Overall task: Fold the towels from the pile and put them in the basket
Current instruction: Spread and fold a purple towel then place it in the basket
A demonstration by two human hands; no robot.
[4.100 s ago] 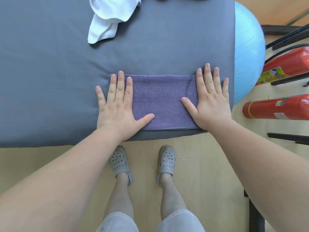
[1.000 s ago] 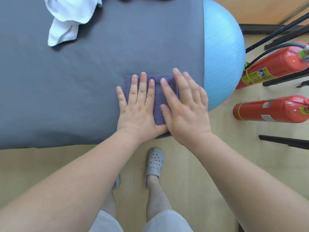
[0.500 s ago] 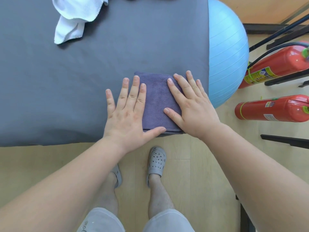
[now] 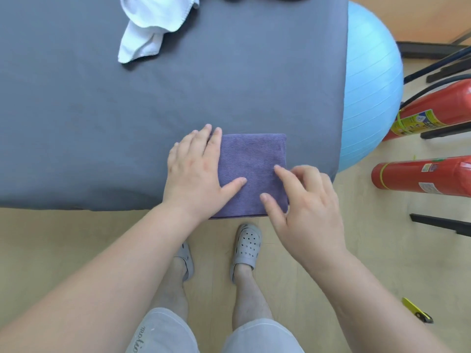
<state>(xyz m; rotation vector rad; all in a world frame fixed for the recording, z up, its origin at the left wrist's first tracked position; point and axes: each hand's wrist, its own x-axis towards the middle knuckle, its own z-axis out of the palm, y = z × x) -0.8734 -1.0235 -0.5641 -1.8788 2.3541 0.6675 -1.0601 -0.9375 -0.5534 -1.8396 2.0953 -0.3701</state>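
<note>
left hand (image 4: 195, 171) flat on purple towel (image 4: 252, 171), right hand (image 4: 305, 212) raised, fingers curled.

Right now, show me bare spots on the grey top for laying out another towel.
Free: the wide stretch left of the left hand, below the white towel; also between that towel and the purple towel. Crowded: the near right corner, under both hands.

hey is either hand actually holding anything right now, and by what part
Nothing is gripped. The left hand lies flat on the purple towel's left edge; the right hand hovers open at its near right corner.
</note>
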